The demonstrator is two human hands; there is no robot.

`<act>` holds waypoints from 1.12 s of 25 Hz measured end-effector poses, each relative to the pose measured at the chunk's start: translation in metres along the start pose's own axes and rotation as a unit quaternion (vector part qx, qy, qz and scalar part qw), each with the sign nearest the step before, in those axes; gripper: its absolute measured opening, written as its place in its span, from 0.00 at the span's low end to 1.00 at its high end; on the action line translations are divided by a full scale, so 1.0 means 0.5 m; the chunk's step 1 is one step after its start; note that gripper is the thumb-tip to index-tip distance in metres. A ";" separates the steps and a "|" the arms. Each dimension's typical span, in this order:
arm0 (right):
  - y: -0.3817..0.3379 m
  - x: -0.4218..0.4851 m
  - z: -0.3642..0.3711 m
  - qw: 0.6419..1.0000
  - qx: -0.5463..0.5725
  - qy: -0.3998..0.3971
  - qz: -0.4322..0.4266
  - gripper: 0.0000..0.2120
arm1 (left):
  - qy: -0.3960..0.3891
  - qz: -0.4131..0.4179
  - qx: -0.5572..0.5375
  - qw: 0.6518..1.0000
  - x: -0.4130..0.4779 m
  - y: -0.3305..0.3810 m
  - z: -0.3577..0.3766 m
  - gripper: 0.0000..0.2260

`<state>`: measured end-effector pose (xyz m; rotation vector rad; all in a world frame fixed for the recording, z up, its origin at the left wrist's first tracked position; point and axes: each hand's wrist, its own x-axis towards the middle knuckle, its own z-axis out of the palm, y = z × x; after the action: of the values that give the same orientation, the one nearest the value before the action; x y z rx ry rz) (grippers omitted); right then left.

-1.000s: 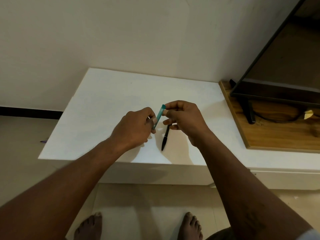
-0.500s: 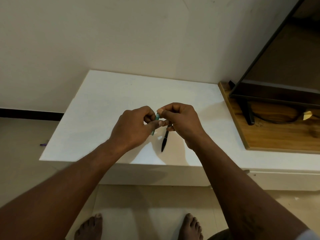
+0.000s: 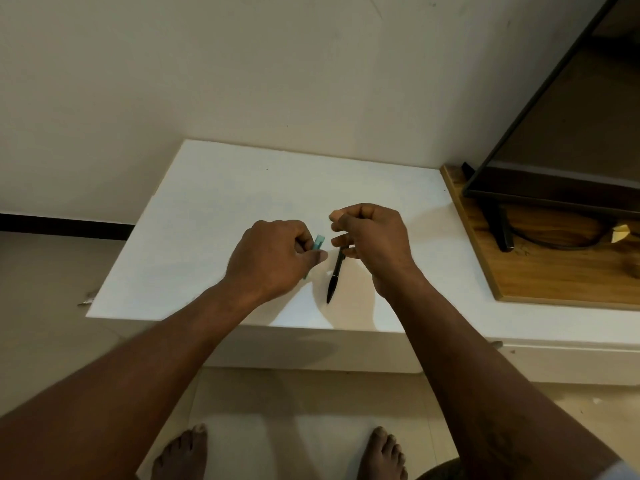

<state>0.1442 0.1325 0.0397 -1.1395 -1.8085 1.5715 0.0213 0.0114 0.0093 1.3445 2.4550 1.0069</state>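
Note:
A teal pen (image 3: 318,244) sticks up out of my left hand (image 3: 273,258), which grips it over the middle of the white table (image 3: 214,209). Only the pen's upper end and a sliver below the hand show. My right hand (image 3: 372,240) hovers just to the right, apart from the teal pen. Its fingers are curled and its thumb tip is pressed to the forefinger, with nothing visible between them. A black pen (image 3: 334,279) lies flat on the table below the gap between my hands, its top end under the right hand's fingers.
A wooden board (image 3: 540,271) lies on the table at the right, carrying a dark screen (image 3: 554,140) on a stand with a black cable (image 3: 561,242). The wall runs behind the table. My bare feet (image 3: 382,455) stand on the tiled floor below.
Both hands were pinching the teal pen together. My right hand has let go and drawn away to the right, and the left hand keeps the pen, lowered slightly.

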 end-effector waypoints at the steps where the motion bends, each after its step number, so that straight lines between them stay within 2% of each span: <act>1: -0.003 0.002 -0.005 1.000 0.024 0.005 0.010 0.04 | 0.006 -0.002 -0.018 1.000 -0.001 0.002 0.000 0.11; 3: -0.009 0.003 -0.014 0.990 0.125 -0.019 0.057 0.06 | 0.023 -0.006 -0.049 0.999 0.000 0.008 -0.005 0.09; 6: -0.014 -0.003 -0.018 0.937 0.311 -0.063 0.147 0.08 | 0.038 -0.005 -0.068 0.997 0.000 0.010 -0.012 0.09; 9: -0.016 -0.001 -0.018 0.910 0.372 -0.074 0.166 0.10 | 0.038 -0.015 -0.110 0.993 0.001 0.008 -0.018 0.11; 11: -0.014 0.001 -0.018 0.916 0.358 -0.075 0.165 0.10 | 0.034 -0.022 -0.134 0.990 0.001 0.007 -0.020 0.11; 16: -0.006 0.002 -0.007 0.961 0.187 -0.101 0.178 0.06 | 0.010 -0.023 -0.164 0.986 0.006 -0.001 -0.023 0.11; 19: -0.002 -0.001 0.005 0.972 0.122 -0.101 0.174 0.06 | 0.024 -0.008 -0.155 0.988 0.010 -0.006 -0.025 0.10; 23: -0.003 -0.003 0.009 0.968 0.119 -0.119 0.186 0.05 | 0.049 0.040 -0.091 0.994 0.013 -0.012 -0.029 0.10; 28: -0.001 -0.002 0.012 0.966 0.127 -0.133 0.184 0.10 | 0.070 0.101 0.015 0.992 0.014 -0.017 -0.034 0.10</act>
<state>0.1396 0.1283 0.0389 -1.2386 -1.5472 2.1929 0.0037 0.0058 0.0182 1.6101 2.4814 1.1500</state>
